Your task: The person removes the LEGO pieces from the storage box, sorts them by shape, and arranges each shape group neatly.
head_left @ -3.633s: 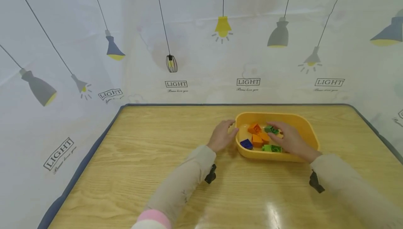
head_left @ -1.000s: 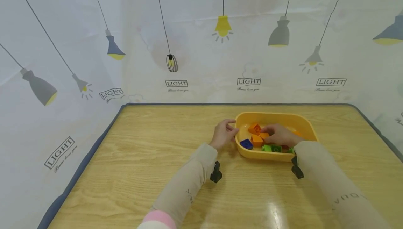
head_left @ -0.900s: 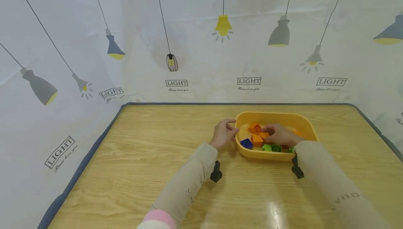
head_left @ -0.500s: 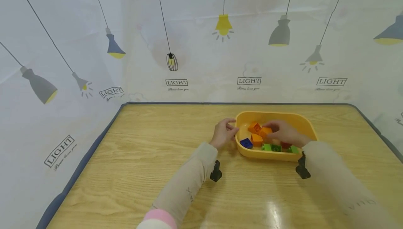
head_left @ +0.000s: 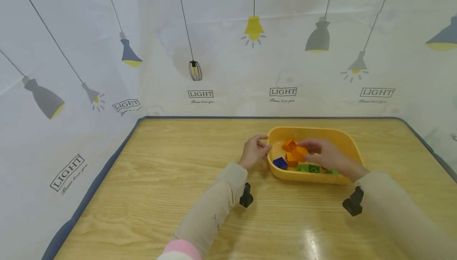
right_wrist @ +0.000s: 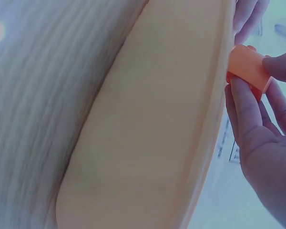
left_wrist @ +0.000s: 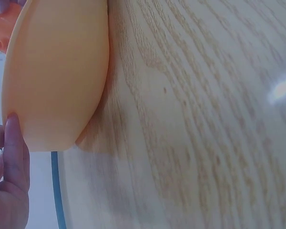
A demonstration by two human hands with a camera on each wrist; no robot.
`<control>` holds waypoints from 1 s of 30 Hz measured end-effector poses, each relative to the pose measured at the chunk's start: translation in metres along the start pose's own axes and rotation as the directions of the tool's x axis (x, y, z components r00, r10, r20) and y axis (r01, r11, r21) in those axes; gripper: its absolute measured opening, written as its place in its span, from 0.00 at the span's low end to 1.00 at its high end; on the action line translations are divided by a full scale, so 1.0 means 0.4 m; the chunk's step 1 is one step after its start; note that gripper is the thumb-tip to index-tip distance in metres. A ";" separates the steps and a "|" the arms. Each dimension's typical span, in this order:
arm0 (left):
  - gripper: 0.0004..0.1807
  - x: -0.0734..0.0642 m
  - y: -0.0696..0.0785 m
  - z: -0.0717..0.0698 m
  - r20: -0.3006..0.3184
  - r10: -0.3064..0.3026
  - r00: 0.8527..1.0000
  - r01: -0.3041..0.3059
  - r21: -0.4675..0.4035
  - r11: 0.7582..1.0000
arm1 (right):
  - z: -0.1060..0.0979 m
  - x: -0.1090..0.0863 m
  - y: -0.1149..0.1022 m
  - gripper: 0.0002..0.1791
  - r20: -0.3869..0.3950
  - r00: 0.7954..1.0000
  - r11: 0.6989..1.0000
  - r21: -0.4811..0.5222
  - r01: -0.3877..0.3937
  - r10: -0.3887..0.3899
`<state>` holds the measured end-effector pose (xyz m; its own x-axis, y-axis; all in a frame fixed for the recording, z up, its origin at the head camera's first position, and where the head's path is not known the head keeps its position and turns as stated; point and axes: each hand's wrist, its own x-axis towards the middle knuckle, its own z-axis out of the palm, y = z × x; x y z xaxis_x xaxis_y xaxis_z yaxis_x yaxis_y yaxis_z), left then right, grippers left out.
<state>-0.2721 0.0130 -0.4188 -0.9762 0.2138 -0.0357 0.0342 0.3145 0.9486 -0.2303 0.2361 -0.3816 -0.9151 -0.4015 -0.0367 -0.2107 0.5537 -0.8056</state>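
A yellow plastic tub (head_left: pixel 315 177) stands on the wooden table. My right hand (head_left: pixel 330 156) is over its middle, holding an orange toy brick (head_left: pixel 301 154). In the right wrist view, thumb and fingers grip this orange brick (right_wrist: pixel 250 69) just past the tub's rim (right_wrist: pixel 219 95). At the tub's left end is my left hand (head_left: pixel 252 152), its fingers relaxed. A fingertip touches the wall near the rim in the left wrist view, where the left hand (left_wrist: pixel 12 181) is partly cut off. Near the right hand lie two more orange bricks (head_left: pixel 288 145), a blue brick (head_left: pixel 280 163) and green bricks (head_left: pixel 309 168).
The wood-grain table (head_left: pixel 171 172) has a dark blue edge (head_left: pixel 228 117). Behind it hangs a pale wall covering (head_left: pixel 228 53) printed with lamps. A black wrist mount (head_left: pixel 246 195) sits under the left sleeve, another black mount (head_left: pixel 353 201) under the right.
My right hand has let the green brick out of its reach and taken the orange one, lifting it slightly and turning the wrist outward to the right. The left hand stays by the tub's end.
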 end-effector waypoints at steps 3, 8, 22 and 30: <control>0.19 -0.004 0.003 -0.001 -0.001 0.002 1.000 -0.002 -0.009 1.000 | 0.012 -0.017 -0.017 0.22 0.009 0.999 0.999 0.032 0.038 -0.038; 0.19 -0.008 0.005 -0.001 -0.002 0.004 1.000 -0.004 -0.010 1.000 | 0.034 -0.044 -0.047 0.21 0.023 0.997 0.995 0.061 0.073 -0.075; 0.19 -0.005 -0.001 -0.002 -0.013 0.017 1.000 -0.017 -0.006 1.000 | 0.125 -0.075 -0.083 0.17 0.134 0.948 0.951 0.151 0.269 -0.289; 0.19 -0.001 -0.004 0.004 -0.015 0.015 1.000 -0.015 -0.010 1.000 | 0.194 -0.079 -0.052 0.17 0.202 0.938 0.944 0.232 0.233 -0.281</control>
<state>-0.2715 0.0139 -0.4207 -0.9787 0.2045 -0.0164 0.0472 0.3024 0.9520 -0.1702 0.1808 -0.4096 -0.7303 -0.6793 0.0724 -0.3320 0.2603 -0.9066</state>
